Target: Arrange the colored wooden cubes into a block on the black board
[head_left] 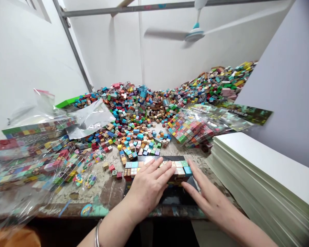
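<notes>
A block of small patterned cubes (179, 168), lined up in rows, lies on a dark tray (170, 197) near the table's front edge. My left hand (151, 180) rests on top of the rows with its fingers stretched out over them. At the right end of the block, my right hand (202, 192) has its fingers spread, the fingertips beside the end cubes. What lies under my left palm is hidden.
A large heap of loose cubes (134, 103) fills the back. Clear bags of cubes (28, 154) lie on the left, printed packets (190, 127) right of centre. A tall stack of sheets (267, 171) stands at the right. A few loose cubes (114, 172) are left of the tray.
</notes>
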Motion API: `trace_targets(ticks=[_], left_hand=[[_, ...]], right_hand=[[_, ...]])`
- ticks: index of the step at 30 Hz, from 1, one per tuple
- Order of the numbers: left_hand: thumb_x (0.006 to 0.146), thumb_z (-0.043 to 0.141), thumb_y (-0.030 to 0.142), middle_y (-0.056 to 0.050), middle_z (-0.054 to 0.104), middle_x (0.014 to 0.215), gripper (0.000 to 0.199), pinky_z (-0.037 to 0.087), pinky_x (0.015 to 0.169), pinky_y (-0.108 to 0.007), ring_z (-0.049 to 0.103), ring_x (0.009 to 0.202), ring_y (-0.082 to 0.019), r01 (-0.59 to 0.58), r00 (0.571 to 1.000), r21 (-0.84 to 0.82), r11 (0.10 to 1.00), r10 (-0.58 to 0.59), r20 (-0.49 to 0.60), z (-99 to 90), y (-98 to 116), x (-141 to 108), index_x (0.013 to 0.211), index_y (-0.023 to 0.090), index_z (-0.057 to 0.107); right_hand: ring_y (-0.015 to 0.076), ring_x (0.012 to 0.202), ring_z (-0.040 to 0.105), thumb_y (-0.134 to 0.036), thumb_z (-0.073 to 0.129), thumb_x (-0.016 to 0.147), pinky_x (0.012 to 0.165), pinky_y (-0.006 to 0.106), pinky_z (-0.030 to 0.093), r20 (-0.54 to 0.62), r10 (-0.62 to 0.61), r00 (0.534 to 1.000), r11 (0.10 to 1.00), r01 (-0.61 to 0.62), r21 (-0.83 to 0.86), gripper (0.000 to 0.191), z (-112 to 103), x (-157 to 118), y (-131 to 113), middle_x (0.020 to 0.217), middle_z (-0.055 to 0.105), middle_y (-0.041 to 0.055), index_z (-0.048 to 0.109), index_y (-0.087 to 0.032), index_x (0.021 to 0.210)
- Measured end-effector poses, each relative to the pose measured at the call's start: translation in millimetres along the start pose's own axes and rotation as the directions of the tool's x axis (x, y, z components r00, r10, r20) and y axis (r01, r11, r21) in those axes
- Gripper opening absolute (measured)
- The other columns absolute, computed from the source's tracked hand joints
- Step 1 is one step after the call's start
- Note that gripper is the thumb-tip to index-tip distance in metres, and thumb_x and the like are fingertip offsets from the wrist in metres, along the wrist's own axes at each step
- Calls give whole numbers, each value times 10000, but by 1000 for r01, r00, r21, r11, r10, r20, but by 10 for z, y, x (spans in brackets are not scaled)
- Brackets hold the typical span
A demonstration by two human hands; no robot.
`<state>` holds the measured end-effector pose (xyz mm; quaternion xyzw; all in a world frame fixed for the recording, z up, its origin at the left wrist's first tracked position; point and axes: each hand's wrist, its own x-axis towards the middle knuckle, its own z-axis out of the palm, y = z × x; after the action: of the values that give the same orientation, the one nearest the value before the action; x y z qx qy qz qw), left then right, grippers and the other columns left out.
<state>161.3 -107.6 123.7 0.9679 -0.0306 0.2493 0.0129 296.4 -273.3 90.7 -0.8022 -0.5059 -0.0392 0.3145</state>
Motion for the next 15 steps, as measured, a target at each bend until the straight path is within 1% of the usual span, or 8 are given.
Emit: trace_targets(ticks=[2,4,6,8,10,12,15], left_hand=[[861,472,233,-14,488,1310,436,340,1034,-395,388,1251,-203,-1,1000,4,1000,1,-13,5,1,2,1294,243,414],[857,478,229,-16,487,1311,451,337,1035,-394,382,1255,-202,-1,1000,2,1000,1,-13,9,-2,0,1301,244,402],[850,486,223,-13,476,1321,474,332,1036,-399,374,1261,-204,0,1000,-7,1000,0,0,8,-8,-7,1312,250,384],[849,484,229,-6,456,1338,485,318,1043,-404,359,1269,-211,3,1000,-25,1000,-3,23,-2,-17,-14,1320,251,369],[854,476,250,0,435,1354,484,293,1056,-410,347,1276,-218,1,999,-48,999,1,46,-18,-24,-19,1324,248,360],[847,489,272,0,426,1362,501,280,1061,-407,342,1278,-218,3,998,-62,998,0,63,-39,-26,-20,1327,247,349],[819,532,289,-9,431,1359,530,292,1051,-395,345,1275,-211,11,996,-56,998,-7,83,-70,-15,-8,1316,248,356]], right_hand=[[244,1314,230,-382,316,895,1034,471,293,-4,49,999,999,-49,12,633,84,-30,-56,1450,233,165,59,-160,1429],[239,1325,187,-390,299,896,1050,462,259,11,100,995,994,-101,32,640,110,-34,-112,1462,198,157,46,-140,1428],[235,1334,147,-425,300,889,1061,446,232,52,149,988,987,-152,58,664,83,-27,-162,1474,160,142,56,-121,1426],[230,1341,117,-459,300,881,1066,444,208,67,177,982,981,-182,70,693,30,-11,-200,1485,114,123,42,-118,1426],[228,1347,83,-469,293,880,1072,459,176,32,169,985,984,-170,56,691,-13,20,-215,1493,81,99,37,-134,1428],[232,1350,66,-462,284,884,1074,476,159,-4,124,992,992,-124,29,662,-21,66,-199,1495,84,84,70,-151,1428],[249,1345,111,-459,278,884,1067,505,185,0,33,999,999,-33,-11,611,51,139,-120,1474,194,90,184,-172,1415]])
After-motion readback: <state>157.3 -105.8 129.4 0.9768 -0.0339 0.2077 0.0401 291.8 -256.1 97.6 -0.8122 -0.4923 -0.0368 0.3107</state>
